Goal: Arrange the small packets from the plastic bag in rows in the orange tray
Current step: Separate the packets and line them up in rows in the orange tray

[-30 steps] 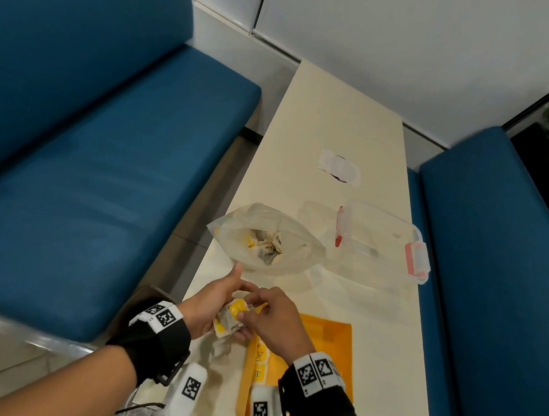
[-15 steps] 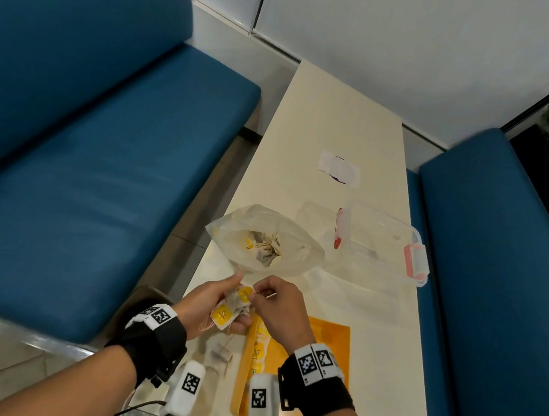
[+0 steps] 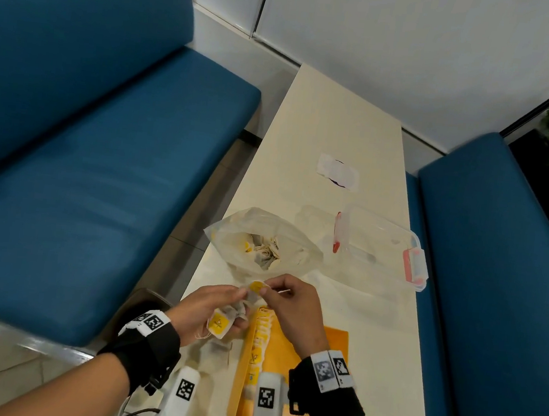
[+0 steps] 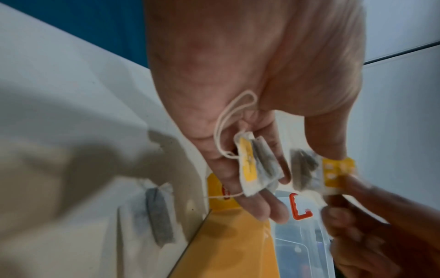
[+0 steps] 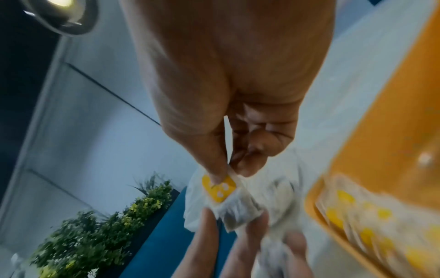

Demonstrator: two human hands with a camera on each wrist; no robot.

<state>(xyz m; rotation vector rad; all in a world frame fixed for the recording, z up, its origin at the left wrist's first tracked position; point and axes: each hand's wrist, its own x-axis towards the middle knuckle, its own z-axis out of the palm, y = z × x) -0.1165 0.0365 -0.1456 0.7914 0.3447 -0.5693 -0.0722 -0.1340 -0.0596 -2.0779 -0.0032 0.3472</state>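
The clear plastic bag lies open on the table with several small packets inside. Nearer me, the orange tray holds a row of yellow-tagged packets along its left edge. Just above the tray's far left corner, my left hand grips a small bunch of packets in its curled fingers. My right hand pinches one packet by its yellow tag, and the left thumb and fingertips hold the packet's other end. One loose packet lies on the table left of the tray.
A clear lidded container with red clips sits right of the bag. A white paper scrap lies farther up the narrow table. Blue benches flank both long edges. The table's left edge runs close beside my left hand.
Both hands moved slightly away from me toward the bag. My right hand has drawn one packet up out of the bunch that the left hand holds.
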